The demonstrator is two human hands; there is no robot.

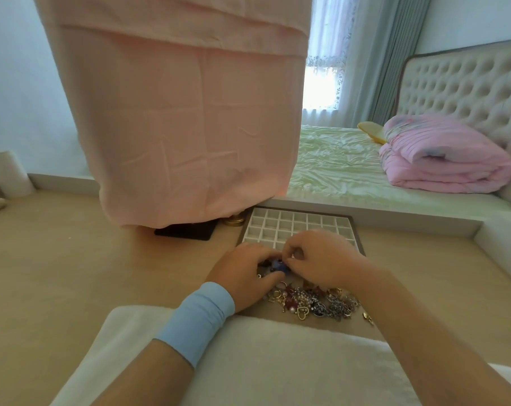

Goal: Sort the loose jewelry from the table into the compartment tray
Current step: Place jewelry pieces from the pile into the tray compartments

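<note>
A white compartment tray (292,224) with a dark rim lies on the beige table, its near rows hidden behind my hands. A heap of loose jewelry (313,303) in gold, silver and red, with a gold heart pendant, lies just in front of the tray. My left hand (242,276), with a light blue wristband, and my right hand (321,256) meet over the tray's near edge. Between their fingertips they pinch a small blue jewelry piece (278,266). A single gold piece (368,317) lies apart at the right of the heap.
A pink cloth (184,112) hangs over something tall behind the tray's left side, with a black base (187,231) and a gold lid (233,221) under it. A white cushion (248,356) lies along the table's near edge. A bed with a pink quilt (441,159) stands beyond the table.
</note>
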